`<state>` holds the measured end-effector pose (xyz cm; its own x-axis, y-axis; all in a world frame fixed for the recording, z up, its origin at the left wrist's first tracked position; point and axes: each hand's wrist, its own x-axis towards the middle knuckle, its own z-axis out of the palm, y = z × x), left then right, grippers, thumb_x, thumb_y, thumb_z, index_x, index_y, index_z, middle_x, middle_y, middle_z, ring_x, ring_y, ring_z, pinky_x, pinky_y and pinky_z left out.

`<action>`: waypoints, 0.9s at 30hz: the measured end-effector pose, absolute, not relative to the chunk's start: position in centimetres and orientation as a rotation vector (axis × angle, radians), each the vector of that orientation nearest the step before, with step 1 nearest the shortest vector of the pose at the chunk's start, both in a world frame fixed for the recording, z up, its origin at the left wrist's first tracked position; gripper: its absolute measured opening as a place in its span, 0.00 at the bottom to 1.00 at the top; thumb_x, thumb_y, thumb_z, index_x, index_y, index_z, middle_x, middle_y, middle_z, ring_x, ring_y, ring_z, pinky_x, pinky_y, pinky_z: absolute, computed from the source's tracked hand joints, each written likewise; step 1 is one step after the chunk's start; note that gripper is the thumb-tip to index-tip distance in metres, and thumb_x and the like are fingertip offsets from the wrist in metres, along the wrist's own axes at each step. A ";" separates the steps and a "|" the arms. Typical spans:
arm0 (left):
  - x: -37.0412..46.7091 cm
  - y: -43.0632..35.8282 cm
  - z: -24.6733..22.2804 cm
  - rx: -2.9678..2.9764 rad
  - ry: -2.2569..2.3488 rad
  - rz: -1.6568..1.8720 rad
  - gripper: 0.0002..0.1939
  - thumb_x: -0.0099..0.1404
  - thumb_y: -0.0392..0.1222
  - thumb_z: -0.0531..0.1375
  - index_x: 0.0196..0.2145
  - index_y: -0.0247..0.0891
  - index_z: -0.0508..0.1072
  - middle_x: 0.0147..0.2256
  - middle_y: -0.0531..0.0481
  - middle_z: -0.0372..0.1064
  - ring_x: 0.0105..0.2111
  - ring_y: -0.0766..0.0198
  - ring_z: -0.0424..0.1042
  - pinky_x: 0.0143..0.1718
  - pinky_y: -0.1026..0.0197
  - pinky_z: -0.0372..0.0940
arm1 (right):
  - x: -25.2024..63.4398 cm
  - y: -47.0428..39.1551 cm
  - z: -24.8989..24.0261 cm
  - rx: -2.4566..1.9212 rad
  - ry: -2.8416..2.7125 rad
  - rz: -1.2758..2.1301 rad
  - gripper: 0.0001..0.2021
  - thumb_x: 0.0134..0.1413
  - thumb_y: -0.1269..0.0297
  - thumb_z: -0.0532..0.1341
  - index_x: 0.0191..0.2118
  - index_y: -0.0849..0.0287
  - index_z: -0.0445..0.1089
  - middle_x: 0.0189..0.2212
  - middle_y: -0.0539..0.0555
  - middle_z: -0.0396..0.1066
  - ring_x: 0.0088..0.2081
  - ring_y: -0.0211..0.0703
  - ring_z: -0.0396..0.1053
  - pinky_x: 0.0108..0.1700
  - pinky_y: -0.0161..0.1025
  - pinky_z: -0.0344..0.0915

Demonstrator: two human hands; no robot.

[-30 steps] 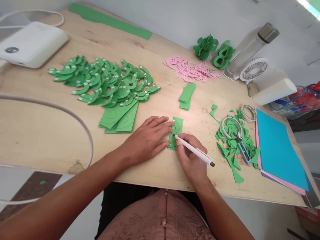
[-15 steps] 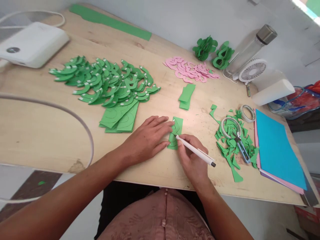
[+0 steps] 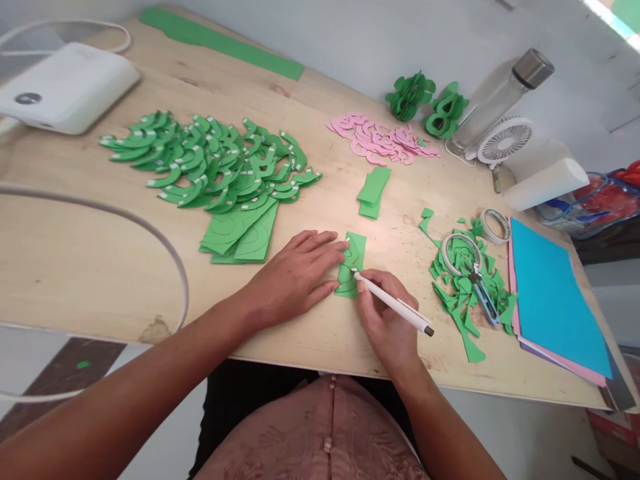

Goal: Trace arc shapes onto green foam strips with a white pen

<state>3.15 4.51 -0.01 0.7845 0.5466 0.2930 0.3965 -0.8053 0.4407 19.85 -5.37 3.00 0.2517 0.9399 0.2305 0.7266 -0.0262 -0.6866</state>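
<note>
Green paper (image 3: 357,251) under L fingers (image 3: 326,262); white pen (image 3: 395,304) btwn R fingers (image 3: 365,298).

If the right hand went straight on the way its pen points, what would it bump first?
Probably the left hand, pressed on the green slip just beyond the pen. Depth is uncertain.

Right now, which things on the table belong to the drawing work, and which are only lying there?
In the work:
white pen in right hand
green paper piece partly under left hand
probably, marked green stack

Apparently just lying there:
fan
bottle
blue sheet
</note>
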 end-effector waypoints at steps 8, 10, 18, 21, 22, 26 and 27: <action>3.1 4.5 -0.1 2.598 0.709 0.594 0.12 0.69 0.40 0.55 0.49 0.38 0.67 0.61 0.42 0.64 0.64 0.49 0.57 0.64 0.41 0.53 | 19.9 -5.6 3.1 -1.816 -1.531 0.368 0.06 0.61 0.65 0.58 0.38 0.56 0.73 0.33 0.54 0.78 0.34 0.44 0.73 0.38 0.42 0.69; 3.1 4.5 -0.1 2.596 0.709 0.595 0.12 0.69 0.40 0.55 0.49 0.38 0.68 0.61 0.42 0.64 0.64 0.49 0.57 0.64 0.41 0.53 | 19.8 -5.7 3.2 -1.814 -1.531 0.362 0.06 0.61 0.65 0.58 0.38 0.56 0.73 0.32 0.54 0.78 0.34 0.44 0.73 0.38 0.42 0.69; 3.1 4.5 0.0 2.613 0.712 0.598 0.11 0.69 0.40 0.54 0.49 0.38 0.67 0.61 0.43 0.64 0.64 0.49 0.57 0.64 0.42 0.52 | 19.8 -6.0 3.2 -1.813 -1.547 0.354 0.06 0.61 0.66 0.58 0.38 0.57 0.72 0.33 0.54 0.78 0.35 0.44 0.74 0.39 0.41 0.69; 3.1 4.5 -0.1 2.624 0.709 0.610 0.12 0.69 0.40 0.54 0.49 0.38 0.67 0.61 0.43 0.64 0.64 0.49 0.57 0.64 0.42 0.52 | 19.8 -6.0 3.2 -1.815 -1.565 0.326 0.06 0.61 0.66 0.57 0.38 0.57 0.72 0.34 0.54 0.78 0.35 0.45 0.74 0.39 0.42 0.69; 3.1 4.5 -0.1 2.626 0.707 0.611 0.12 0.69 0.40 0.54 0.49 0.37 0.67 0.61 0.43 0.64 0.64 0.49 0.57 0.64 0.42 0.53 | 19.8 -6.1 3.2 -1.815 -1.568 0.317 0.06 0.61 0.66 0.57 0.38 0.57 0.72 0.34 0.55 0.78 0.35 0.45 0.74 0.39 0.42 0.69; 3.1 4.5 -0.2 2.617 0.708 0.600 0.12 0.69 0.40 0.54 0.49 0.38 0.67 0.61 0.43 0.64 0.64 0.49 0.57 0.64 0.42 0.53 | 19.7 -6.1 3.3 -1.802 -1.583 0.302 0.07 0.62 0.66 0.57 0.37 0.56 0.72 0.33 0.54 0.78 0.34 0.45 0.74 0.39 0.42 0.69; 3.1 4.5 -0.2 2.616 0.709 0.600 0.12 0.69 0.40 0.54 0.49 0.38 0.67 0.61 0.43 0.64 0.64 0.49 0.57 0.64 0.42 0.52 | 19.7 -6.1 3.3 -1.797 -1.589 0.301 0.07 0.62 0.66 0.57 0.37 0.56 0.72 0.33 0.54 0.78 0.34 0.45 0.74 0.39 0.42 0.69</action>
<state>3.14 4.52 -0.16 0.7837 0.5425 0.3025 0.3880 -0.8079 0.4435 19.75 -6.11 3.32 0.2176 0.9370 0.2731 0.7719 0.0061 -0.6358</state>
